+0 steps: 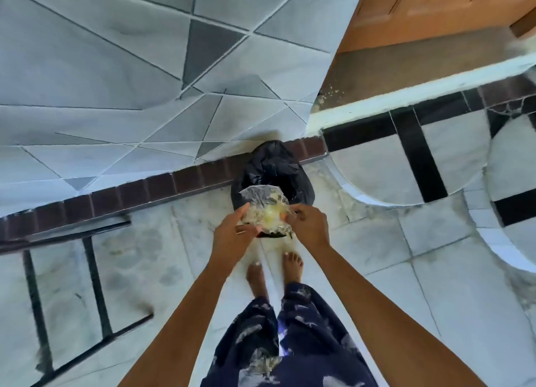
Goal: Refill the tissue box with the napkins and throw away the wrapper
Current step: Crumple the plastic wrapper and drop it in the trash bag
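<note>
A crumpled clear plastic wrapper [265, 209] is held between both hands, just above a bin lined with a black bag [272, 169] that stands on the floor against the wall. My left hand [232, 235] grips the wrapper's left side. From the right, my right hand [310, 224] pinches its other edge. The wrapper covers part of the bin's opening. Neither the tissue box nor any napkins are in view.
A dark metal frame [92, 270] lies on the tiled floor at the left. A patterned grey wall [116, 67] rises behind the bin, and an orange door [435, 6] is at the upper right. My bare feet [275, 273] stand right before the bin.
</note>
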`<state>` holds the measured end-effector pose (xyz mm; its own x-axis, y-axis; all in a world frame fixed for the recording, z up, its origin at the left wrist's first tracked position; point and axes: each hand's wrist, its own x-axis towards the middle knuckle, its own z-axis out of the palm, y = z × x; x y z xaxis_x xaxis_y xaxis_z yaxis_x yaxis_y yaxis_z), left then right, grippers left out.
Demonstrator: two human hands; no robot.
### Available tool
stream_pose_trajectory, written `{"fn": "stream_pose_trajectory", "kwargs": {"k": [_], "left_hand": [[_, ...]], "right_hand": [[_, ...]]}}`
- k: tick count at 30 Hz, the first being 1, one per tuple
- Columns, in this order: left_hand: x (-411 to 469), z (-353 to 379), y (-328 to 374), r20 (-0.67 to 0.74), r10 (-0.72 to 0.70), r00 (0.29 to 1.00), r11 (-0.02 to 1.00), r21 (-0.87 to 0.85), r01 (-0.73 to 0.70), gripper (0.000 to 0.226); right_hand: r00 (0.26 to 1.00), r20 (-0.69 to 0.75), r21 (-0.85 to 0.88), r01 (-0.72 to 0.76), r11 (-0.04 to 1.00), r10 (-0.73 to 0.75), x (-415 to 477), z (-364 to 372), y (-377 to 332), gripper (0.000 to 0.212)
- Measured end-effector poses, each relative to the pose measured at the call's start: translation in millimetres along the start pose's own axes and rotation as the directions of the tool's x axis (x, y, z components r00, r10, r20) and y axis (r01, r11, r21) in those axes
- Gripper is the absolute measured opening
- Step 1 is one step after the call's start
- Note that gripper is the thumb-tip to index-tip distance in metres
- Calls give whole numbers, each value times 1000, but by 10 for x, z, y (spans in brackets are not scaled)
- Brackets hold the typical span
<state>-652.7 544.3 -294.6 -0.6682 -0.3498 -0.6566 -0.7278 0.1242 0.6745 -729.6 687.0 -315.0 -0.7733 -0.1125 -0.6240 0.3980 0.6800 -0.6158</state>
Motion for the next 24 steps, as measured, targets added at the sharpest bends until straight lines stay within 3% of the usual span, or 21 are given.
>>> {"fn": "stream_pose_trajectory", "kwargs": {"k": [3,7,11,13,15,17,21,24], "left_hand": [[744,250,-260,-52,-40,998,997,59,43,48],[1723,535,-705,-94,-6,996,959,281,32,40],[2562,818,-1181,35,11,999,866,500,-27,39],[2836,969,-1340,114,18,993,804,589,-82,28],[3040,1145,-1472,190,-27,981,737,667,-109,13],[3175,1293,-1572,227,-98,969,697,710,-96,14],[3460,1575,-1790,265,-205,942,666,743,-64,22],[3567,1643,-1941,242,-286,927,679,734,17,27]], "right_hand": [[998,61,-97,18,995,-12,699,272,280,25],[989,127,-232,98,968,-70,1515,715,652,32],[991,124,-306,78,949,-41,2162,1132,1060,31],[990,130,-350,93,932,-50,2379,1312,1234,30],[986,157,-435,127,892,-64,2581,1468,1389,32],[977,197,-499,169,850,-79,2728,1555,1482,35],[962,272,-572,141,808,24,3044,1725,1702,42],[903,391,-644,127,754,181,3194,1816,1821,56]]}}
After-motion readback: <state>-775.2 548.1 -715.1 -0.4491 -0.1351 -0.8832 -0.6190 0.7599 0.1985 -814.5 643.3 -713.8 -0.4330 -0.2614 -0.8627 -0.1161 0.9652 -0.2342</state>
